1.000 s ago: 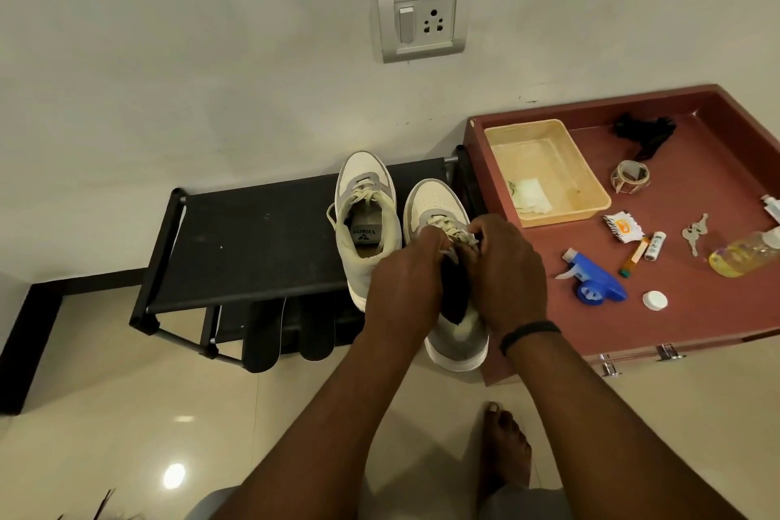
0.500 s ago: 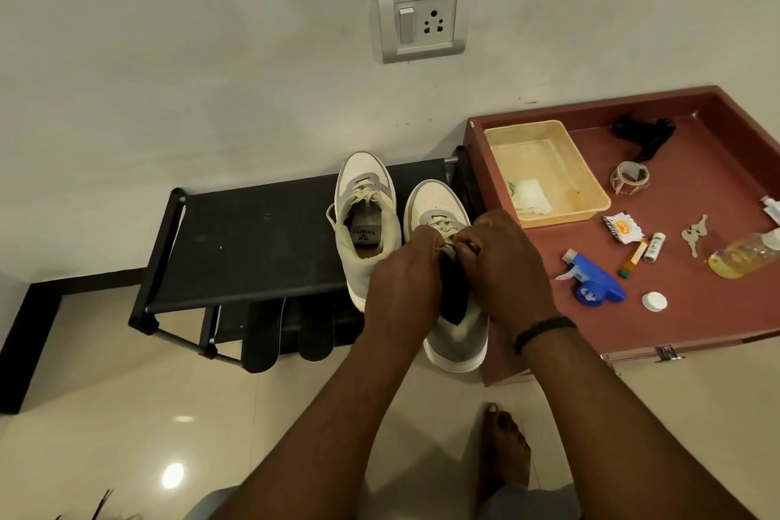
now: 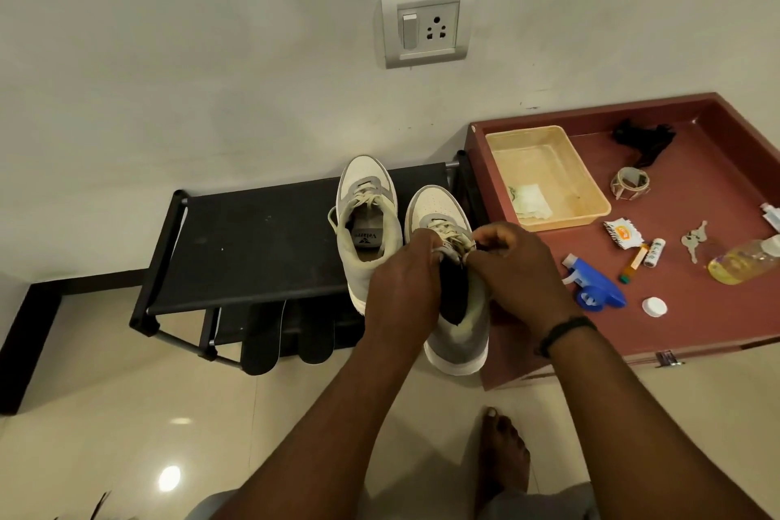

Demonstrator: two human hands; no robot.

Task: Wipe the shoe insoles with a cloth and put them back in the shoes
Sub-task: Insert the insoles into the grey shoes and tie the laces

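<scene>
White laces [image 3: 453, 234] of right shoe [image 3: 458, 334] between both hands [image 3: 458, 266].

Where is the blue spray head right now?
In the head view, the blue spray head lies on the red tray at right, between the right hand and a white cap.

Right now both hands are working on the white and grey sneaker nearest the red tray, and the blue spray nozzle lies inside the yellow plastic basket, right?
Not quite. The head view shows the blue spray nozzle lying on the red tray itself, outside the yellow plastic basket. The rest is correct.
</scene>
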